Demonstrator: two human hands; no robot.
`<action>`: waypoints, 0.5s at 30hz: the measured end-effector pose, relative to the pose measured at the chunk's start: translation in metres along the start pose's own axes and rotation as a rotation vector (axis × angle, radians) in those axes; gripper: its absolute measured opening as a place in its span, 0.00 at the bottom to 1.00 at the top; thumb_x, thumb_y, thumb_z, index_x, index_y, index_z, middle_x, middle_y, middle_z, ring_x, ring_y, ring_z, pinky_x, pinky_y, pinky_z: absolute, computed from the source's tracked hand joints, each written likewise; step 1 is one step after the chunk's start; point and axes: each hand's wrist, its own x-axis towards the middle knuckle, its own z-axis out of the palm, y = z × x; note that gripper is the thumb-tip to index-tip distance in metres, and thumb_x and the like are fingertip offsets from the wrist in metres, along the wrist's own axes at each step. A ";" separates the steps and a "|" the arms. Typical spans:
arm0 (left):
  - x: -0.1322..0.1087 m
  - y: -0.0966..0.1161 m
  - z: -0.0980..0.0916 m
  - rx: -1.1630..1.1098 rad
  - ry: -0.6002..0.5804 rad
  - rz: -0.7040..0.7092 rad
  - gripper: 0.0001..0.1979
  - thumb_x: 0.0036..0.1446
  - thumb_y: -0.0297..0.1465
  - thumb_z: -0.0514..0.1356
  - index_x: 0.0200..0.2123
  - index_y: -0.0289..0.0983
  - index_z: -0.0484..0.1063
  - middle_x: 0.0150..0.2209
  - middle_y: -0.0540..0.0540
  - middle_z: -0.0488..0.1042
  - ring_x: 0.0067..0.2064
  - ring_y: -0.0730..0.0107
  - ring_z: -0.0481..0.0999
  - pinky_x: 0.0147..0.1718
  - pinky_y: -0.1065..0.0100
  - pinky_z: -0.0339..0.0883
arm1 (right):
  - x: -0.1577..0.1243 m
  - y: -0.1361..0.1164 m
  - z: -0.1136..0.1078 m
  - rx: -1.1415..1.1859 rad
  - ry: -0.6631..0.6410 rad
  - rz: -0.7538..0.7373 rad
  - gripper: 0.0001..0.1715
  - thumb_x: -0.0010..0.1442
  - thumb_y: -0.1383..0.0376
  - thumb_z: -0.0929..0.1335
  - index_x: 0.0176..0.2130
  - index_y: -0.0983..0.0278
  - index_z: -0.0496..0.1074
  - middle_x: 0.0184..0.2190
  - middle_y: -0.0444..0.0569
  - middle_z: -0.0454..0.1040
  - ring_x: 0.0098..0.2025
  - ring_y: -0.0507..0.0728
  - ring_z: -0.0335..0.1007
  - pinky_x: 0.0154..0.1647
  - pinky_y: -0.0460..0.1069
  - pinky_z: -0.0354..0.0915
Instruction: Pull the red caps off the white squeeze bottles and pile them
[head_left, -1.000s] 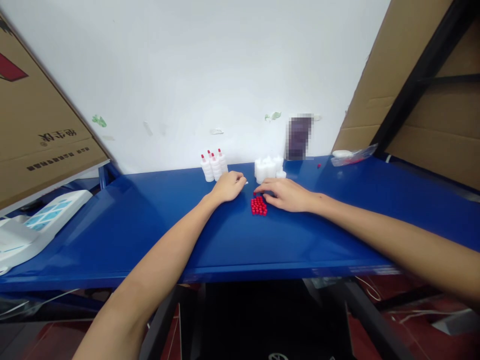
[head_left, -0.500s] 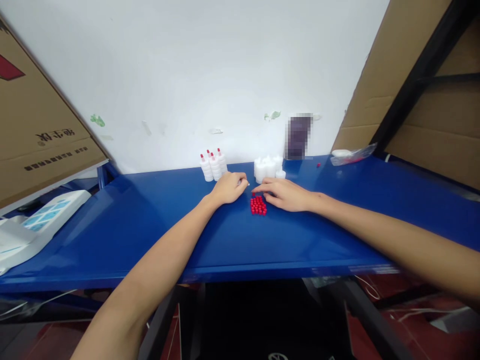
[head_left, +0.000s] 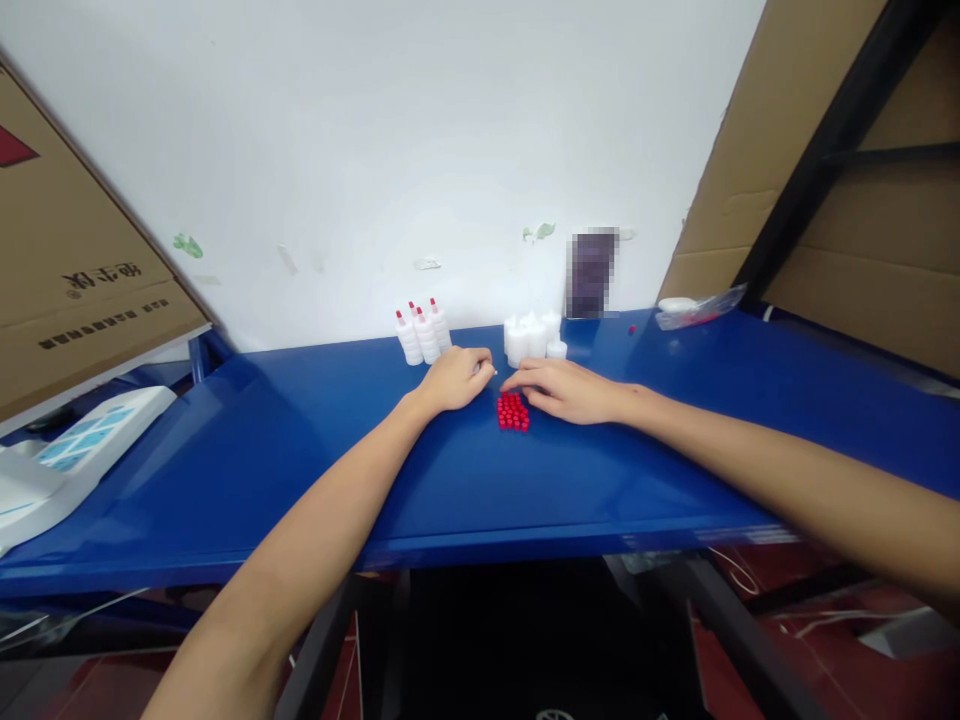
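My left hand (head_left: pixel 459 378) rests on the blue table with its fingers curled round something mostly hidden; a small white piece (head_left: pixel 494 372) shows at its fingertips. To the right, my right hand (head_left: pixel 559 388) lies with fingers stretched out and apart, holding nothing that I can see. Its index fingertip is at the back edge of a tight block of small red caps (head_left: pixel 513 412), standing in rows. Behind my left hand are several white bottles with red-tipped nozzles (head_left: pixel 424 335). A cluster of white bottles without red caps (head_left: pixel 529 340) stands behind my right hand.
A single red cap (head_left: pixel 631 329) lies near the wall, beside a clear plastic bag (head_left: pixel 701 308). A pixelated dark object (head_left: pixel 591 275) leans on the wall. On the left are a white device with blue panels (head_left: pixel 82 440) and a large cardboard box (head_left: pixel 90 270).
My right index fingertip has shifted slightly to the left over the rear of the red caps, and the cap seen at that fingertip is now mostly covered. The view has drifted slightly.
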 end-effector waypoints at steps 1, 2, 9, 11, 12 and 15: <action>0.000 0.000 0.000 0.001 -0.001 0.001 0.16 0.63 0.32 0.49 0.31 0.37 0.75 0.27 0.47 0.75 0.29 0.64 0.72 0.32 0.65 0.57 | 0.000 0.000 0.000 0.009 0.002 -0.007 0.24 0.68 0.70 0.60 0.58 0.60 0.74 0.45 0.53 0.75 0.45 0.60 0.73 0.47 0.55 0.68; 0.000 0.000 0.000 0.001 -0.001 0.002 0.16 0.63 0.32 0.49 0.31 0.37 0.75 0.27 0.47 0.75 0.29 0.64 0.72 0.32 0.65 0.57 | 0.000 0.000 0.000 0.014 0.003 -0.012 0.23 0.68 0.70 0.60 0.58 0.60 0.75 0.44 0.53 0.75 0.44 0.60 0.73 0.47 0.55 0.68; 0.000 0.000 -0.001 -0.009 0.000 0.002 0.16 0.63 0.32 0.49 0.30 0.37 0.74 0.26 0.47 0.74 0.28 0.65 0.71 0.31 0.65 0.56 | 0.000 -0.001 -0.002 0.013 -0.003 -0.019 0.23 0.69 0.70 0.60 0.57 0.60 0.75 0.44 0.53 0.75 0.44 0.60 0.74 0.47 0.55 0.68; 0.000 0.000 -0.001 -0.004 -0.006 -0.004 0.16 0.63 0.33 0.49 0.31 0.37 0.74 0.26 0.47 0.74 0.29 0.64 0.71 0.31 0.65 0.56 | 0.000 -0.001 -0.002 0.011 -0.003 -0.018 0.23 0.69 0.70 0.60 0.57 0.60 0.75 0.44 0.53 0.75 0.45 0.60 0.74 0.47 0.55 0.68; 0.000 0.000 -0.001 -0.001 -0.009 -0.006 0.16 0.63 0.33 0.49 0.31 0.37 0.75 0.26 0.47 0.75 0.29 0.64 0.71 0.31 0.65 0.56 | 0.000 -0.002 -0.002 0.010 -0.003 -0.016 0.23 0.69 0.70 0.60 0.57 0.60 0.75 0.44 0.53 0.75 0.45 0.60 0.74 0.47 0.55 0.68; 0.000 0.000 0.000 0.006 -0.013 -0.004 0.16 0.63 0.33 0.49 0.32 0.37 0.75 0.27 0.46 0.75 0.30 0.63 0.72 0.32 0.65 0.57 | -0.001 -0.002 -0.002 0.011 -0.003 -0.016 0.23 0.69 0.70 0.60 0.57 0.59 0.75 0.44 0.53 0.76 0.45 0.59 0.74 0.47 0.55 0.68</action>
